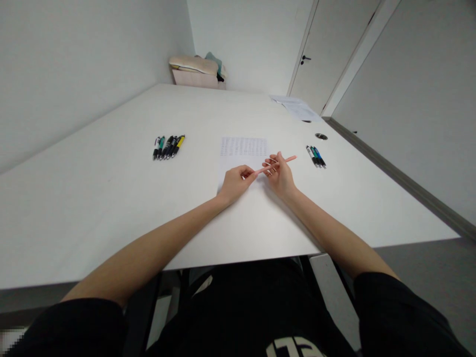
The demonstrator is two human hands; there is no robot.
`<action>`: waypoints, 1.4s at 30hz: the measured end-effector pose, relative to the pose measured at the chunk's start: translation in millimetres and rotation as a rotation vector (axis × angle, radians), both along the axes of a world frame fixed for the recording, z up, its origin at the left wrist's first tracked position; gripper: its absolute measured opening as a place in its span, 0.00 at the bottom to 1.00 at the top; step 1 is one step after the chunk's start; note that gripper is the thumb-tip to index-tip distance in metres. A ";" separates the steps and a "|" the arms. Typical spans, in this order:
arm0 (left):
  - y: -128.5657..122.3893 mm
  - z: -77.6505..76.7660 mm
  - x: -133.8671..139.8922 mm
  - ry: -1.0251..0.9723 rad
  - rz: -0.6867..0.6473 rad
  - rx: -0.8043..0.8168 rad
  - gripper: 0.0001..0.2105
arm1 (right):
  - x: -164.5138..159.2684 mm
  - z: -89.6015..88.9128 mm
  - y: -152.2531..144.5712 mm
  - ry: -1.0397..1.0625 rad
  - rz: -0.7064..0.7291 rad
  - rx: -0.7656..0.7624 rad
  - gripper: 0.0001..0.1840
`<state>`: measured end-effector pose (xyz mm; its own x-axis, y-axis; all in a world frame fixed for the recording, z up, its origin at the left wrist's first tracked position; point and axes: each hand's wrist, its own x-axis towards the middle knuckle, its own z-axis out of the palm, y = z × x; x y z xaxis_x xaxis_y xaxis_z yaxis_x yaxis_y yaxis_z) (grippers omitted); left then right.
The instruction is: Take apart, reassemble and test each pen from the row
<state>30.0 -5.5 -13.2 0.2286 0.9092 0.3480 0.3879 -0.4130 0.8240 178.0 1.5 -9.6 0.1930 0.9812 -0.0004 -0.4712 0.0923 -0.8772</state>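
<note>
A slim pink pen (267,168) is held slantwise above the paper, its far end pointing up to the right. My left hand (237,182) pinches the lower left end between thumb and fingertips. Around the upper part of the pen is my right hand (281,177), with the pen passing between its thumb and its loosely curled fingers. Beneath and beyond both hands lies a white sheet (243,147) printed with rows of small text, its lower part covered by the hands.
Several pens (169,148) lie side by side on the white table (111,198), to the left. More pens (316,156) are right of my right hand. Farther back are a round table grommet (321,136) and loose papers (295,106). Cushions (193,64) rest on a box beyond the far edge.
</note>
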 end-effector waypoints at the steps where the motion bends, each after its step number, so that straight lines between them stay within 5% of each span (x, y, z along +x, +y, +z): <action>1: 1.5 -1.8 0.2 -0.016 -0.006 -0.039 0.09 | 2.9 2.3 0.2 0.056 0.012 -0.004 0.23; 6: 6.9 -5.8 2.4 -0.213 -0.043 -0.348 0.08 | 16.5 9.3 -0.4 0.147 0.048 0.042 0.31; 12: -0.8 6.6 4.1 -0.410 -0.148 -0.695 0.06 | 21.8 12.1 -1.4 0.300 0.058 0.096 0.30; 19: 6.4 8.3 -2.4 -0.740 -0.215 -1.006 0.18 | 26.7 15.2 -2.0 0.519 0.092 0.076 0.26; 42: 10.9 6.5 -3.9 -0.773 -0.232 -1.085 0.18 | 29.4 9.6 3.1 0.642 0.072 0.081 0.20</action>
